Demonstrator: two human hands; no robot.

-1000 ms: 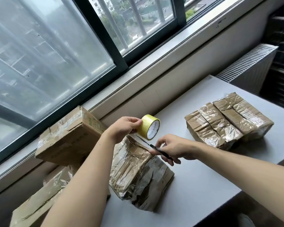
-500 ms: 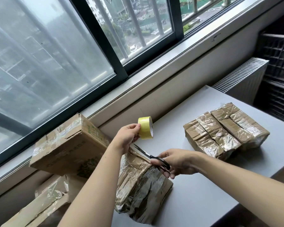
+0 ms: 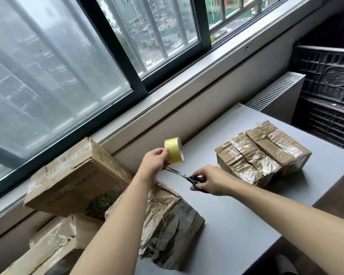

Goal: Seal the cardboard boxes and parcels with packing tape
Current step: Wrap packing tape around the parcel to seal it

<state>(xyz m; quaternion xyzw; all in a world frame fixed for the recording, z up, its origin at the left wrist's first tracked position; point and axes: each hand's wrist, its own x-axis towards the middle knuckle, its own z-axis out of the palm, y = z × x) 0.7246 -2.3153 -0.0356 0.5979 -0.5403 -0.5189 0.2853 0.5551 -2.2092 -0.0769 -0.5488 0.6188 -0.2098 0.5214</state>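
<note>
At frame centre, the left hand [image 3: 154,162] pinches a yellow packing-tape roll [image 3: 174,151]; the right hand [image 3: 212,180] grips black-handled metal scissors [image 3: 184,176] just below it.

The table [image 3: 246,225] stands against the wall below the window sill [image 3: 187,80]. A wrapped parcel [image 3: 171,231] lies on its near left part. Two taped boxes [image 3: 262,153] sit side by side on the far right. Left of the parcel, a cardboard box [image 3: 74,179] rests on a lower box [image 3: 54,245]. Above the table, between parcel and taped boxes, the left hand [image 3: 154,162] holds the tape roll [image 3: 174,150]; the scissors [image 3: 184,176], in the right hand [image 3: 211,180], reach just beneath it.
</note>
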